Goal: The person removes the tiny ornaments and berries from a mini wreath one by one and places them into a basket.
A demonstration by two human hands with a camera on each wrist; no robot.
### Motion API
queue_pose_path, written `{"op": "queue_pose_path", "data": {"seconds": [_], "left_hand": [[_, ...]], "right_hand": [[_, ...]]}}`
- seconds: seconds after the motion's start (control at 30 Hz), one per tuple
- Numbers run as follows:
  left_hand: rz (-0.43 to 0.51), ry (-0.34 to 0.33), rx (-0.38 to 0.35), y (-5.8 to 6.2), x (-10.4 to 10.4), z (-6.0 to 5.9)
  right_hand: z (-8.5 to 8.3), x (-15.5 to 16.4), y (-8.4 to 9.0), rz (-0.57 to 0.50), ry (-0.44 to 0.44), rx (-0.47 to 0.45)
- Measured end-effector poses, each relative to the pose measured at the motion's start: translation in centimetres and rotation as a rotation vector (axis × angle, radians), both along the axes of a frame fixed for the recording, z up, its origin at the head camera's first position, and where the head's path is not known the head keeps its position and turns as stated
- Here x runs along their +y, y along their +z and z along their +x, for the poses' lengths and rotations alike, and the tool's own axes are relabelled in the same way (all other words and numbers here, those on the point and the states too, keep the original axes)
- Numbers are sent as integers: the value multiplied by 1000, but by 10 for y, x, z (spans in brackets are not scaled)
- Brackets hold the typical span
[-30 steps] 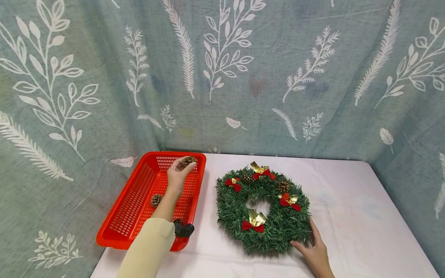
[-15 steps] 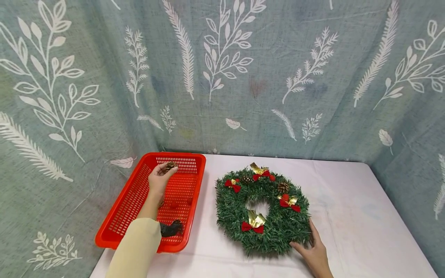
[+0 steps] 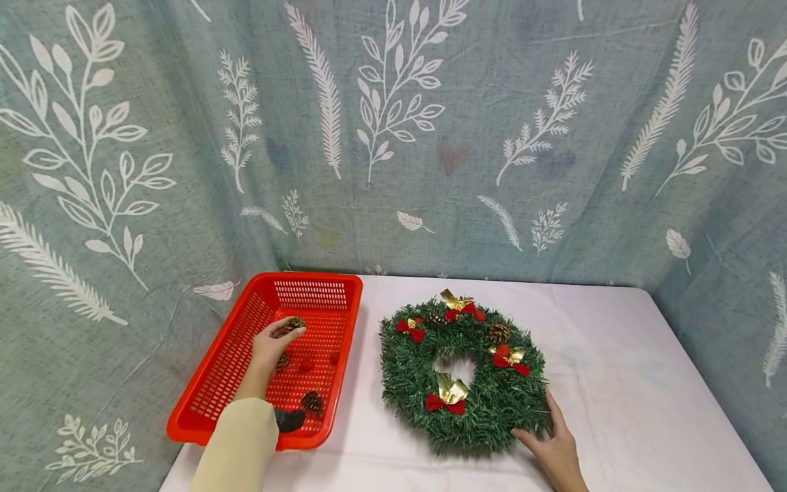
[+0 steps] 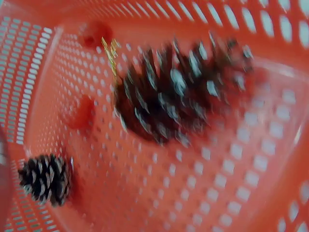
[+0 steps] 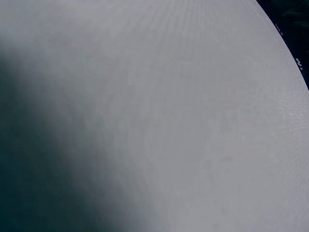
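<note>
In the head view, my left hand (image 3: 269, 347) pinches a pine cone (image 3: 295, 324) between thumb and fingers, over the inside of the red basket (image 3: 348, 342). Two more pine cones lie in the basket. One, with a gold cord, looms large in the left wrist view (image 4: 178, 92); the other (image 4: 46, 179) is at lower left there. To the right lies a green wreath (image 3: 406, 389) decorated with red and gold bows and small cones. My right hand (image 3: 556, 451) touches its lower right edge, thumb and forefinger spread. Some right fingers are hidden.
Two red berry-like pieces (image 4: 81, 113) are in the basket with the cones. A white cloth (image 3: 627, 383) covers the table, and a patterned curtain (image 3: 455, 225) hangs behind and at the sides. The right wrist view holds mostly a blurred pale surface (image 5: 183, 106).
My left hand has carried its pine cone leftward from near the basket's right rim, then lower into the basket. The right hand and the wreath have stayed in place.
</note>
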State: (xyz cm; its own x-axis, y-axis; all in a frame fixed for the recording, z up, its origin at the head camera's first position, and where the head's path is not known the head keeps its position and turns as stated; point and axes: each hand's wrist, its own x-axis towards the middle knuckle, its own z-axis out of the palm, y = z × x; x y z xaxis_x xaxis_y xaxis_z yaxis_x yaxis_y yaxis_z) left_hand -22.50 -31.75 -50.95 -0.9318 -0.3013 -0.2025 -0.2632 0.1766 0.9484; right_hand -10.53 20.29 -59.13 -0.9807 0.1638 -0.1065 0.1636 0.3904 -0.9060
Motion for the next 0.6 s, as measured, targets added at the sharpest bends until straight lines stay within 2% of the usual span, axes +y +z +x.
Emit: {"op": "queue_pose_path", "data": {"seconds": [0.07,0.17,0.4,0.6], "left_hand": [[-16,-34,-22,-4,-2,0],[-37,-67,-18,-10,-2,-1],[-127,-88,4,-22,6,-4],[-190,-129,-17,-25,15,-6]], "right_hand": [[0,0,0,-1,-1,7],[0,1,-1,1,-4,13],[0,2,0,-12,-8,-9],[-1,1,-1,-19,-9,-29]]}}
